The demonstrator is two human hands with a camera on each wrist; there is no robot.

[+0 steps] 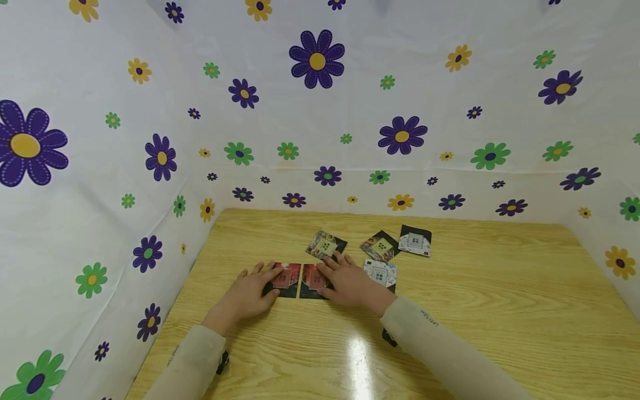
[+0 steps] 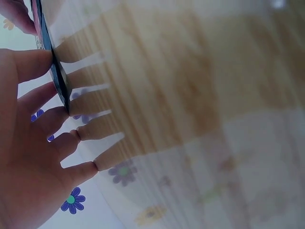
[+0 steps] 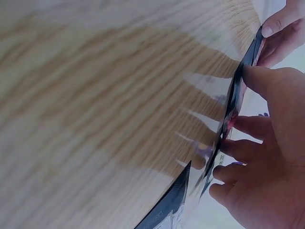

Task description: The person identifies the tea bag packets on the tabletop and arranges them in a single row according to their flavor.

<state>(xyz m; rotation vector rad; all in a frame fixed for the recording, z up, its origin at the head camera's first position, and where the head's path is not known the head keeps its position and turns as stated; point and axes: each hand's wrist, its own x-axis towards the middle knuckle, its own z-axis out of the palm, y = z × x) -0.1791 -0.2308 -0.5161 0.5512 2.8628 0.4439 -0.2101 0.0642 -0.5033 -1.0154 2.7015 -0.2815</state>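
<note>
Two square red-and-black packets lie flat, side by side, on the wooden table. My left hand [image 1: 250,293] rests its spread fingers and thumb on the left red packet [image 1: 289,281]. On the right red packet [image 1: 309,280] lie the thumb and fingers of my right hand [image 1: 350,284], partly covering it. Seen low in the left wrist view, the fingertips press along a thin dark packet edge [image 2: 60,78]. The right wrist view has the right hand [image 3: 264,152] with its fingers fairly straight against the packets. A yellow-labelled packet [image 1: 326,244] sits just beyond the right fingertips.
A white-and-black packet [image 1: 381,271] lies right of my right hand. Farther back are another yellow-labelled packet [image 1: 382,246] and a second white-and-black one [image 1: 415,241]. A dark corner [image 1: 388,338] shows beside the right sleeve. Flower-print cloth [image 1: 320,128] walls the table [image 1: 490,300] behind and at the sides.
</note>
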